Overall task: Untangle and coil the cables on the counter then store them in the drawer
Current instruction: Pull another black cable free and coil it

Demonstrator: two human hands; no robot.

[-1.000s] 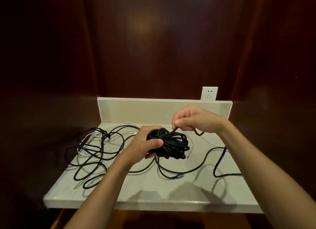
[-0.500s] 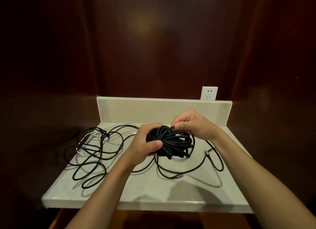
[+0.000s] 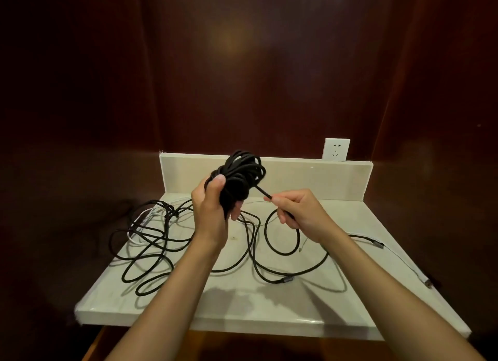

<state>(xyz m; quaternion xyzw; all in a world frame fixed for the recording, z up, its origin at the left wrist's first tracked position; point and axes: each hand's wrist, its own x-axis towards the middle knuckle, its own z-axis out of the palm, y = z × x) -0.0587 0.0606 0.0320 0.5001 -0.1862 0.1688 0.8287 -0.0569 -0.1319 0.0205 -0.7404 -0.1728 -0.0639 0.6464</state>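
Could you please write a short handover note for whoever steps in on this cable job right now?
Left hand grips the black cable coil, raised above the counter.
Right hand pinches the strand running out of the coil.
Done: one black cable mostly coiled.
Left: wind in its loose tail, untangle the black and white cables at the counter's left, then store everything. No drawer is in view.

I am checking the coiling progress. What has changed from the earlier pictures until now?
The left hand lifted the black coil off the counter, up toward the backsplash. The right hand left the coil and moved right, pinching the cable's free strand, now pulled out. The tangled cables at the left and the wall socket stayed as they were.
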